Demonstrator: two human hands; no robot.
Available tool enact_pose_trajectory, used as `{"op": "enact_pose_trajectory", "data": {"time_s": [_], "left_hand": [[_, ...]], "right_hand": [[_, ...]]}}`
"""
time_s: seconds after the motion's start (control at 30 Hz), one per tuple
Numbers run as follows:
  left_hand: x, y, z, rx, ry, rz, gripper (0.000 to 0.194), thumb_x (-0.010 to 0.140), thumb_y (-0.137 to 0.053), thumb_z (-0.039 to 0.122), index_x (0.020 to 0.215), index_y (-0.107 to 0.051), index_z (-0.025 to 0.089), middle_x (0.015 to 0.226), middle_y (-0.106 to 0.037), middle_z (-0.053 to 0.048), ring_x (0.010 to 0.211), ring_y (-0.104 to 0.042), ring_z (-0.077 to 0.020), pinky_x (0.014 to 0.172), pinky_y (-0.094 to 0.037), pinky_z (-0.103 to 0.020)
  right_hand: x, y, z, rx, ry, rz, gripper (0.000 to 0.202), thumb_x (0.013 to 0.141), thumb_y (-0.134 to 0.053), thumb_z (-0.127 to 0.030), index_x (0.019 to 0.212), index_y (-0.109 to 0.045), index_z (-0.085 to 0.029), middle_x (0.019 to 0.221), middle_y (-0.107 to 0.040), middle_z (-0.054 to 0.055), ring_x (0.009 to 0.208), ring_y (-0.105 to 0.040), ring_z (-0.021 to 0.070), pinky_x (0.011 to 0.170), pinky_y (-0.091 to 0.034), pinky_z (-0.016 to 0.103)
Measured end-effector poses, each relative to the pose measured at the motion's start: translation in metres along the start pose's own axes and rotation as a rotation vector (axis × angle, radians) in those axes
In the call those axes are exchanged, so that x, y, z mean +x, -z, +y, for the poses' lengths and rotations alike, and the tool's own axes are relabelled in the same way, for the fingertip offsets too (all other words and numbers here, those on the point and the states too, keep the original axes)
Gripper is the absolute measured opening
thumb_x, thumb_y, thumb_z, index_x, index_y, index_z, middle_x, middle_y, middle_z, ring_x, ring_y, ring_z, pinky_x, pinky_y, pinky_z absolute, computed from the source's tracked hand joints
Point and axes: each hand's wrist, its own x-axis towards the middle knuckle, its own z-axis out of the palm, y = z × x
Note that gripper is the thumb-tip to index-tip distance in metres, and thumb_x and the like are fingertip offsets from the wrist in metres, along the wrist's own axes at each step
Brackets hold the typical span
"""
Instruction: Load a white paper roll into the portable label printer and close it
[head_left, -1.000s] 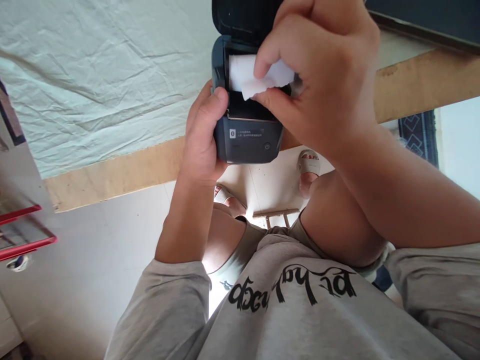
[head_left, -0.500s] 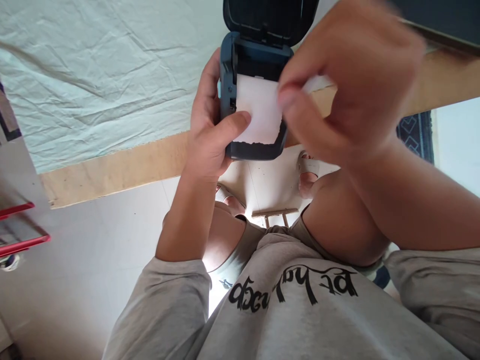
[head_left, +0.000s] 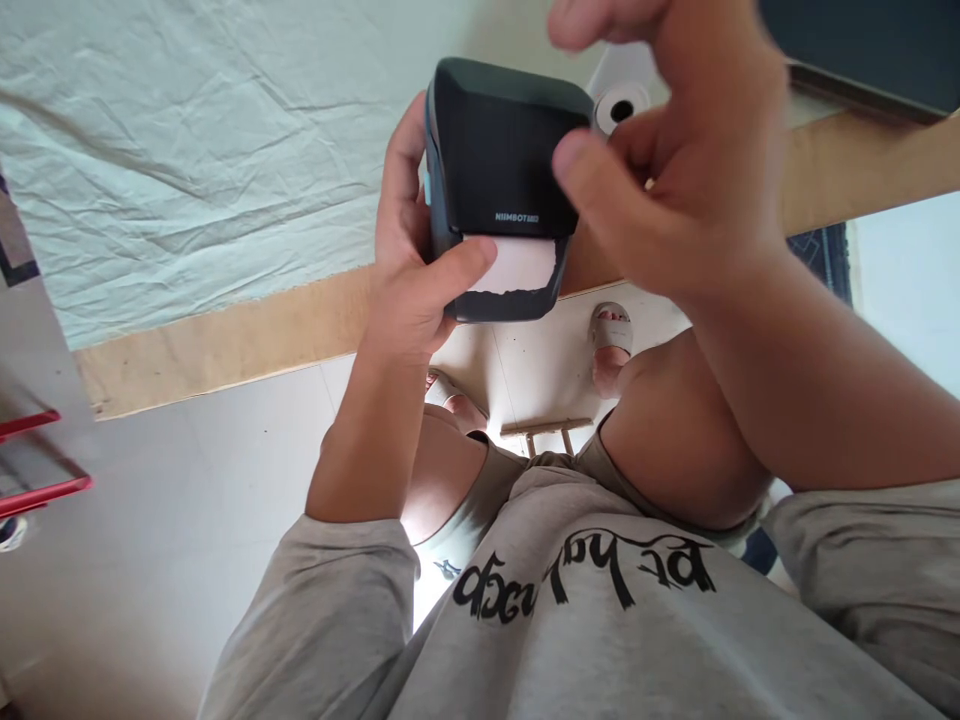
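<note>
A dark label printer (head_left: 510,150) marked NIIMBOT is held up in front of me, its black lid down. Out from under the lid's front edge comes white paper (head_left: 525,264) with a ragged end. My left hand (head_left: 416,245) wraps the printer's left side, its thumb pressing on the paper. At the right, my right hand (head_left: 675,150) has thumb and fingers spread, the thumb by the lid's right edge; whether it touches cannot be made out. Partly behind that hand, a white paper roll (head_left: 621,95) with a dark core hole lies on the table.
A pale wrinkled cloth (head_left: 225,150) covers the table, whose wooden edge (head_left: 232,345) runs below the printer. At the upper right lies a dark flat object (head_left: 877,50). A red-framed item (head_left: 45,495) stands at the left. Under the table, a wooden bar (head_left: 546,428) shows near my feet.
The printer's lid has swung from raised to down over the paper compartment. My right hand has come off the paper's right edge and its fingers have spread. The left hand keeps its hold.
</note>
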Motion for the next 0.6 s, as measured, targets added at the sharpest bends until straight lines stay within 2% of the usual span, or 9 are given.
{"op": "enact_pose_trajectory", "data": {"time_s": [0.07, 0.13, 0.23, 0.4, 0.5, 0.6], "left_hand": [[-0.001, -0.003, 0.001, -0.023, 0.000, 0.036, 0.044, 0.072, -0.077, 0.046, 0.112, -0.060, 0.034, 0.113, -0.065, 0.000, 0.110, -0.064, -0.0244, 0.087, -0.055, -0.034], [-0.003, -0.005, 0.002, -0.019, 0.045, 0.047, 0.040, 0.077, -0.074, 0.047, 0.110, -0.060, 0.029, 0.104, -0.066, -0.003, 0.100, -0.065, -0.0232, 0.078, -0.054, -0.031], [-0.003, -0.005, 0.003, -0.026, 0.073, 0.025, 0.032, 0.080, -0.073, 0.042, 0.104, -0.062, 0.024, 0.095, -0.066, -0.004, 0.091, -0.066, -0.0219, 0.069, -0.051, -0.029], [-0.002, -0.002, 0.001, -0.127, 0.057, 0.031, 0.030, 0.078, -0.074, 0.033, 0.107, -0.063, 0.030, 0.097, -0.065, -0.001, 0.081, -0.063, -0.0181, 0.065, -0.048, -0.030], [-0.002, 0.000, -0.002, -0.122, 0.054, 0.033, 0.035, 0.077, -0.075, 0.035, 0.109, -0.062, 0.031, 0.097, -0.064, -0.002, 0.087, -0.063, -0.0200, 0.065, -0.046, -0.030], [-0.001, 0.001, -0.003, -0.130, 0.031, 0.010, 0.040, 0.073, -0.078, 0.039, 0.109, -0.063, 0.031, 0.099, -0.066, -0.003, 0.108, -0.061, -0.0273, 0.071, -0.048, -0.032]], "right_hand": [[-0.001, -0.003, 0.003, -0.064, 0.136, -0.002, 0.043, 0.091, -0.038, -0.047, 0.121, -0.051, -0.018, 0.130, -0.053, 0.002, 0.121, -0.054, 0.0049, 0.099, -0.051, 0.018], [0.000, -0.006, 0.005, -0.074, 0.175, -0.002, 0.045, 0.092, -0.037, -0.051, 0.119, -0.051, -0.018, 0.130, -0.053, 0.003, 0.123, -0.053, 0.0032, 0.107, -0.049, 0.017], [0.001, -0.009, 0.006, -0.009, 0.196, -0.022, 0.045, 0.092, -0.039, -0.053, 0.119, -0.049, -0.019, 0.132, -0.052, 0.003, 0.129, -0.051, 0.0027, 0.112, -0.048, 0.018], [0.003, -0.010, 0.004, 0.010, 0.228, -0.035, 0.036, 0.091, -0.046, -0.043, 0.120, -0.046, -0.020, 0.135, -0.050, 0.001, 0.135, -0.047, 0.0005, 0.117, -0.046, 0.017], [0.000, -0.012, 0.004, -0.002, 0.235, -0.007, 0.035, 0.090, -0.049, -0.042, 0.119, -0.046, -0.022, 0.136, -0.049, 0.000, 0.135, -0.047, 0.0008, 0.116, -0.046, 0.017], [-0.003, -0.016, 0.005, -0.015, 0.242, 0.029, 0.035, 0.091, -0.047, -0.042, 0.120, -0.046, -0.023, 0.137, -0.049, 0.000, 0.135, -0.047, -0.0003, 0.115, -0.047, 0.015]]}}
